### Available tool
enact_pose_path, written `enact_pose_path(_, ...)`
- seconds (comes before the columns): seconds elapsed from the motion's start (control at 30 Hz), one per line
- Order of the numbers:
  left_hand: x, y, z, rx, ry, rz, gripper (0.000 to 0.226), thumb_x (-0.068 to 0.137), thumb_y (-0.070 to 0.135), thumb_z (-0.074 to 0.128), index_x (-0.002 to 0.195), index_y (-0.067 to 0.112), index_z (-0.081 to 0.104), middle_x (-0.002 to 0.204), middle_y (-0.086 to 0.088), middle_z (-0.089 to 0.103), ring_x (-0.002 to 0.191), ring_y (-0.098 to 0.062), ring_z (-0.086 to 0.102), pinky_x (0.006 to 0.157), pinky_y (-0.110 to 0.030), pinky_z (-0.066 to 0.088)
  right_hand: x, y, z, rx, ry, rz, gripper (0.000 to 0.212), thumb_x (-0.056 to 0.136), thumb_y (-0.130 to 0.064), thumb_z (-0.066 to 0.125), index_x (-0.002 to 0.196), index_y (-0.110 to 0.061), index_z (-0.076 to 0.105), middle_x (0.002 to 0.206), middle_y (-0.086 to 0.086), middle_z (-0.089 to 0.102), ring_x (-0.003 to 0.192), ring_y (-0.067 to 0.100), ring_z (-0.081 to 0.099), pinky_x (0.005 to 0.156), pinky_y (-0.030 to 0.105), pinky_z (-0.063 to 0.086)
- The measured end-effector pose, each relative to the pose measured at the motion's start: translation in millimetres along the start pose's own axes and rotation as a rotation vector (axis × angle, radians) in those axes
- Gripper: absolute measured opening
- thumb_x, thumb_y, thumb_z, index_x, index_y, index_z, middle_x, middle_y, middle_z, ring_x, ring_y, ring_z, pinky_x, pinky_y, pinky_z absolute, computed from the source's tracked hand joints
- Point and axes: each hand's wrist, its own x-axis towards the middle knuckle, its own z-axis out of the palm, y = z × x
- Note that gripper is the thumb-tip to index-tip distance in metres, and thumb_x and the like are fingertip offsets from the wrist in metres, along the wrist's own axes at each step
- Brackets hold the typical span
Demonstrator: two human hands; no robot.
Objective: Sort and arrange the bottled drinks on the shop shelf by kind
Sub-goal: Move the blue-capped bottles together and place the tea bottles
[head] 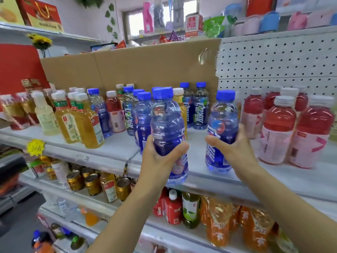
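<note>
Gripping blue-capped bottles (166, 121), left hand (160, 159) and right hand (231, 148) each curl fingers (241, 129) round one.

The left forearm (125, 209) and right forearm (273, 189) reach from near to far, both bare. The left grip (160, 157) curls round a blue bottle (166, 115), thumb across its front. The right grip (232, 146) wraps a second blue bottle (223, 115).

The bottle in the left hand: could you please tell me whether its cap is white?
No, the bottle gripped by the left hand has a blue cap.
</note>
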Motion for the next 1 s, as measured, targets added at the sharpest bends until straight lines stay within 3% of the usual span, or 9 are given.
enact_pose_path(0.13,36.2,-11.0,10.8,0.019,-0.045,0.047,0.044,0.078,0.015,0.082,0.114,0.015,0.057,0.074,-0.004,0.070,0.063,-0.010,0.066,0.060,-0.012,0.051,23.6,16.3,4.4,-0.015,-0.015,-0.002,0.060,0.069,-0.027,0.087,0.109,-0.040,0.044,0.115,-0.008,0.062,0.107,0.013,0.063,0.097,0.045,0.051)
enact_pose_path(0.23,63.2,-25.8,19.7,0.057,-0.060,0.045,0.052,0.076,0.016,0.084,0.119,0.016,0.054,0.074,-0.005,0.071,0.064,-0.013,0.066,0.063,-0.015,0.051,46.0,22.5,3.0,-0.164,-0.068,0.000,0.061,0.077,-0.024,0.082,0.115,-0.029,0.035,0.111,-0.011,0.056,0.113,0.017,0.057,0.097,0.038,0.045)
enact_pose_path(0.33,83.6,-40.1,25.8,0.096,-0.052,0.018,0.053,0.076,0.017,0.084,0.119,0.018,0.054,0.080,0.000,0.072,0.065,-0.004,0.067,0.058,-0.009,0.048,69.1,24.0,-0.9,-0.398,-0.118,0.016,0.064,0.077,-0.028,0.083,0.119,-0.025,0.035,0.116,-0.004,0.052,0.118,0.022,0.052,0.104,0.043,0.044)
enact_pose_path(0.43,98.4,-53.7,26.7,0.116,-0.022,-0.003,0.053,0.075,0.026,0.085,0.118,0.022,0.055,0.089,0.001,0.072,0.077,-0.007,0.068,0.062,-0.005,0.046,83.9,24.4,2.8,-0.451,-0.167,0.045,0.067,0.078,-0.026,0.082,0.127,-0.016,0.038,0.112,-0.010,0.051,0.109,0.016,0.055,0.095,0.034,0.046)
enact_pose_path(0.53,102.1,-61.7,24.6,0.139,0.001,-0.006,0.055,0.072,0.033,0.085,0.118,0.025,0.056,0.093,0.002,0.072,0.081,-0.007,0.068,0.066,-0.007,0.047,100.1,25.3,19.3,-0.505,-0.136,0.047,0.060,0.080,-0.026,0.080,0.117,-0.018,0.033,0.115,-0.001,0.056,0.105,0.018,0.057,0.093,0.036,0.048)
enact_pose_path(0.67,99.7,-62.8,24.8,0.129,-0.008,0.028,0.058,0.069,0.033,0.083,0.119,0.022,0.056,0.098,0.007,0.070,0.080,0.011,0.062,0.067,-0.001,0.043,131.4,32.6,44.3,-0.610,-0.108,0.015,0.058,0.085,-0.026,0.076,0.125,-0.010,0.037,0.124,0.009,0.060,0.114,0.028,0.060,0.095,0.044,0.051)
enact_pose_path(0.83,100.8,-68.0,24.6,0.116,0.015,0.045,0.066,0.070,0.036,0.084,0.126,0.028,0.051,0.112,0.011,0.066,0.092,0.012,0.059,0.072,0.000,0.042,158.1,40.1,61.7,-0.767,-0.083,0.104,0.045,0.091,-0.013,0.065,0.125,-0.005,0.037,0.123,0.017,0.057,0.111,0.033,0.059,0.090,0.044,0.051)
enact_pose_path(0.9,101.2,-70.0,22.6,0.129,0.042,0.059,0.064,0.075,0.026,0.083,0.128,0.026,0.047,0.116,0.013,0.062,0.095,0.020,0.053,0.074,0.003,0.038,157.5,38.7,65.6,-0.858,0.002,0.029,0.051,0.090,-0.010,0.062,0.133,-0.005,0.036,0.131,0.017,0.049,0.118,0.033,0.052,0.096,0.043,0.049)
enact_pose_path(1.0,103.1,-75.2,21.5,0.144,0.038,0.071,0.067,0.077,0.023,0.082,0.132,0.026,0.043,0.123,0.012,0.059,0.105,0.013,0.052,0.078,0.003,0.037,149.8,24.0,71.1,-0.804,0.206,-0.340,0.053,0.094,-0.015,0.057,0.141,-0.009,0.034,0.129,0.011,0.043,0.118,0.024,0.043,0.095,0.035,0.041)
